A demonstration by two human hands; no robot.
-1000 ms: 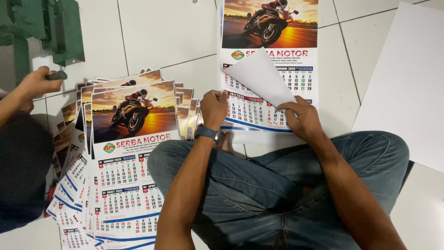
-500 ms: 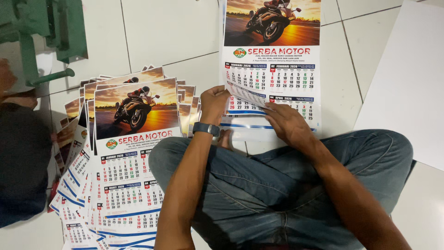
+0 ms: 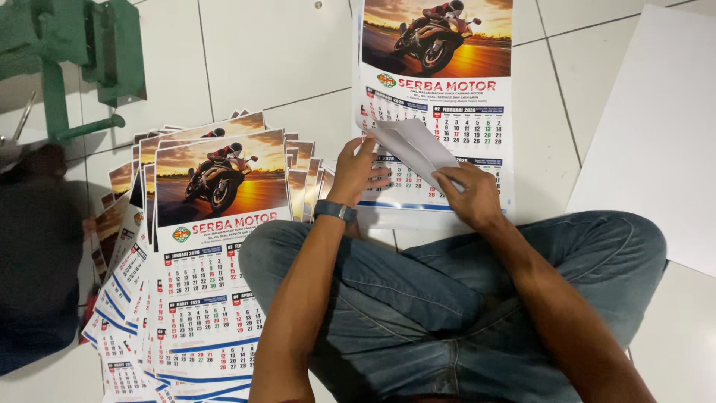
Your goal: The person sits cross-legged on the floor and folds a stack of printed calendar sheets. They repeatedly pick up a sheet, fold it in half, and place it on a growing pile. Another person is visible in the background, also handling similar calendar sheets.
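Note:
A wall calendar sheet (image 3: pixel 436 89) with a motorcycle picture at the top lies on the white tiled floor in front of my crossed legs. Its lower corner (image 3: pixel 414 145) is folded up, white side showing. My left hand (image 3: pixel 356 170), with a dark watch on the wrist, pinches the fold's left edge. My right hand (image 3: pixel 468 195) presses fingertips on the fold's right end. Both hands rest on the lower part of the sheet.
A fanned pile of the same calendar sheets (image 3: pixel 201 246) lies to my left. A green metal machine (image 3: pixel 82 52) stands at the top left. Another person in dark clothes (image 3: pixel 37 246) sits at the left edge. A large white board (image 3: pixel 656 142) lies on the right.
The raised corner dropped nearly flat half a second ago, then got lifted and folded again. The view has shifted slightly. The other person's hand at the machine is out of sight.

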